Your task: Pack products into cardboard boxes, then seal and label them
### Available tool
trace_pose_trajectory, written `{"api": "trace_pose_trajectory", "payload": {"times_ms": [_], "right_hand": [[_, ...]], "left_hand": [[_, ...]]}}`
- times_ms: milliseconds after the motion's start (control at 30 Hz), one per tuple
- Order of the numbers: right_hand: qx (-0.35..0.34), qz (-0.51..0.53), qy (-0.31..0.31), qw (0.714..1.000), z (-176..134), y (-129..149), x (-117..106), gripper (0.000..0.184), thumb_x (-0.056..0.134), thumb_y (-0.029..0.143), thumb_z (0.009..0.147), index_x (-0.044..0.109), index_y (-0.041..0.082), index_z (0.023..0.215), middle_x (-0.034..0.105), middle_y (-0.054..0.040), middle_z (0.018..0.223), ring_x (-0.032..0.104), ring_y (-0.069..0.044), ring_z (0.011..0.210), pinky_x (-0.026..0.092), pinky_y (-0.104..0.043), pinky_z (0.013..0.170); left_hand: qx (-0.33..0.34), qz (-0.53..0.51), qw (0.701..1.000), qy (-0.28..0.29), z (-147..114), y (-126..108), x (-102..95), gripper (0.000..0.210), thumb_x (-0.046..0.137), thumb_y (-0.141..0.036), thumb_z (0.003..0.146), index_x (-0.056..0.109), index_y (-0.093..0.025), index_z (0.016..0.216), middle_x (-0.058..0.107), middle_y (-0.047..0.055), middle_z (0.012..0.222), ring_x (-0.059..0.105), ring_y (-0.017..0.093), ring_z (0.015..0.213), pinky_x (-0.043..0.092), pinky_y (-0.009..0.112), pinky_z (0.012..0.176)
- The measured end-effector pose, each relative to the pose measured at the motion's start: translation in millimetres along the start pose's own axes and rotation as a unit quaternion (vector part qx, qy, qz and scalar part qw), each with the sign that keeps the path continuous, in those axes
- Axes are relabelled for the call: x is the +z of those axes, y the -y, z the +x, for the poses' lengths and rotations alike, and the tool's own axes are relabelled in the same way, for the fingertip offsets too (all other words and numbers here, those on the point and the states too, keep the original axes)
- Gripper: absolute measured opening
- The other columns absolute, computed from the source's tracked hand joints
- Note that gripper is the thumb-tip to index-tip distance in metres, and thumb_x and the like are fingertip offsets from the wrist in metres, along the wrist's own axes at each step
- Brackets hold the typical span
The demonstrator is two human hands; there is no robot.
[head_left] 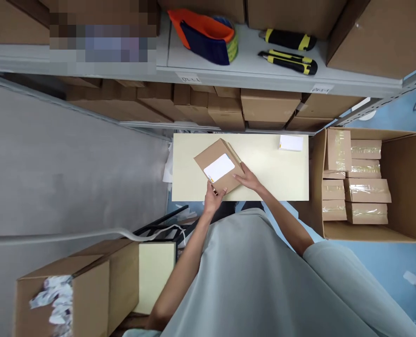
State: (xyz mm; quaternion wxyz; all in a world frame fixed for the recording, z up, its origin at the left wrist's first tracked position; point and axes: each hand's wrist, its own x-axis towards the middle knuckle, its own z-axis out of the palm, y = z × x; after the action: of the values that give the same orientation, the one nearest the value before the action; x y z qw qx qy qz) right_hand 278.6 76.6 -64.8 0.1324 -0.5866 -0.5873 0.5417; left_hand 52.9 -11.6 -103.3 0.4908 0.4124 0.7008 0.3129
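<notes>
A small brown cardboard box (208, 157) with a white label (219, 167) on its upper face is tilted at an angle over the cream table (274, 178). My left hand (213, 199) grips its near corner, thumb and fingers on either side. At the right edge, my right hand (247, 178) holds the same box, with the thumb on the top face. The undersides of both grips are hidden by the box. A stack of white labels (291, 143) lies at the table's far right corner.
A large open carton (404, 187) on the right holds several taped boxes. The shelf (211, 75) ahead carries cartons, an orange and blue tape dispenser (204, 37) and two utility knives (288, 62). Another carton (92, 290) with crumpled paper stands at lower left.
</notes>
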Motion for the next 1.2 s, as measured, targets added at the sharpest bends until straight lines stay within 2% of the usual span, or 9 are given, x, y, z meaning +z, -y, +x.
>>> {"api": "trace_pose_trajectory", "payload": {"times_ms": [233, 400, 567, 700, 767, 900, 1000, 1100, 1200], "right_hand": [[-0.107, -0.265, -0.037, 0.957, -31.1, 30.1, -25.6, 0.086, 0.066, 0.034, 0.106, 0.029, 0.006, 0.179, 0.021, -0.0206, 0.187, 0.019, -0.032, 0.177, 0.018, -0.050, 0.144], [-0.150, -0.343, -0.020, 0.927, -52.6, 24.7, -15.4, 0.083, 0.052, 0.007, 0.102, 0.028, 0.015, 0.181, 0.023, -0.0124, 0.188, 0.018, -0.028, 0.177, 0.023, -0.051, 0.144], [-0.135, -0.316, -0.087, 0.935, -62.6, 18.4, -12.2, 0.081, 0.053, 0.040, 0.114, 0.020, 0.016, 0.183, 0.020, -0.0116, 0.189, 0.014, -0.030, 0.178, 0.022, -0.053, 0.144], [-0.059, -0.272, -0.201, 0.939, -53.2, 18.5, -16.8, 0.081, 0.036, 0.053, 0.118, 0.017, 0.009, 0.182, 0.013, -0.0171, 0.190, 0.009, -0.032, 0.178, 0.017, -0.055, 0.145], [-0.014, -0.239, -0.241, 0.941, -44.6, 16.2, -14.8, 0.085, 0.031, 0.058, 0.118, 0.014, 0.005, 0.182, 0.010, -0.0213, 0.190, 0.006, -0.034, 0.178, 0.017, -0.058, 0.144], [0.076, -0.139, -0.266, 0.951, -28.6, 11.1, -1.0, 0.094, 0.029, 0.065, 0.116, 0.002, 0.003, 0.181, 0.009, -0.0259, 0.189, 0.014, -0.036, 0.177, 0.034, -0.056, 0.138], [0.108, -0.099, -0.277, 0.950, -21.0, 10.5, 6.1, 0.096, 0.033, 0.066, 0.115, -0.001, 0.006, 0.182, 0.017, -0.0278, 0.187, 0.031, -0.040, 0.172, 0.046, -0.058, 0.130], [0.120, -0.070, -0.278, 0.950, -16.4, 10.5, 2.9, 0.095, 0.040, 0.066, 0.113, 0.005, 0.013, 0.183, 0.029, -0.0256, 0.184, 0.050, -0.043, 0.160, 0.051, -0.062, 0.123], [0.124, -0.012, -0.283, 0.951, -14.6, 7.1, -6.1, 0.097, 0.049, 0.069, 0.109, 0.018, 0.012, 0.181, 0.041, -0.0245, 0.179, 0.053, -0.040, 0.158, 0.048, -0.058, 0.127]], "left_hand": [[-0.045, 0.092, 0.985, 0.136, 4.9, -14.4, 17.1, 0.064, 0.083, -0.052, 0.090, 0.063, -0.021, 0.142, 0.075, 0.023, 0.146, 0.083, 0.034, 0.115, 0.064, 0.048, 0.104], [-0.062, 0.136, 0.985, 0.091, 24.4, -32.4, -36.6, 0.084, 0.073, -0.051, 0.096, 0.046, -0.009, 0.163, 0.060, 0.033, 0.161, 0.071, 0.043, 0.139, 0.051, 0.058, 0.123], [0.036, 0.172, 0.984, -0.028, 56.6, -66.4, -75.2, 0.091, 0.054, -0.051, 0.106, 0.025, 0.000, 0.175, 0.033, 0.031, 0.181, 0.035, 0.039, 0.170, 0.030, 0.052, 0.140], [0.162, 0.189, 0.969, 0.003, 72.2, -94.2, -57.4, 0.100, 0.050, -0.059, 0.107, 0.018, 0.007, 0.175, 0.014, 0.032, 0.186, 0.008, 0.040, 0.177, 0.013, 0.054, 0.144], [0.168, 0.206, 0.964, 0.030, 74.7, -101.2, -43.9, 0.105, 0.049, -0.062, 0.107, 0.015, 0.010, 0.174, 0.010, 0.034, 0.186, 0.004, 0.043, 0.177, 0.011, 0.057, 0.144], [0.092, 0.216, 0.970, 0.063, 75.7, -101.0, -26.7, 0.113, 0.058, -0.067, 0.103, 0.016, 0.011, 0.173, 0.020, 0.039, 0.182, 0.021, 0.048, 0.173, 0.023, 0.059, 0.140], [0.042, 0.208, 0.974, 0.080, 79.4, -98.4, -24.1, 0.103, 0.060, -0.066, 0.103, 0.023, -0.001, 0.175, 0.047, 0.034, 0.172, 0.050, 0.048, 0.159, 0.046, 0.058, 0.126], [0.014, 0.214, 0.971, 0.109, 89.0, -100.0, -26.3, 0.089, 0.062, -0.066, 0.103, 0.040, -0.007, 0.167, 0.070, 0.030, 0.149, 0.068, 0.049, 0.139, 0.056, 0.057, 0.113], [0.004, 0.203, 0.972, 0.119, 100.8, -101.2, -31.5, 0.089, 0.068, -0.064, 0.100, 0.044, -0.007, 0.164, 0.072, 0.029, 0.148, 0.068, 0.048, 0.140, 0.055, 0.054, 0.115]]}}
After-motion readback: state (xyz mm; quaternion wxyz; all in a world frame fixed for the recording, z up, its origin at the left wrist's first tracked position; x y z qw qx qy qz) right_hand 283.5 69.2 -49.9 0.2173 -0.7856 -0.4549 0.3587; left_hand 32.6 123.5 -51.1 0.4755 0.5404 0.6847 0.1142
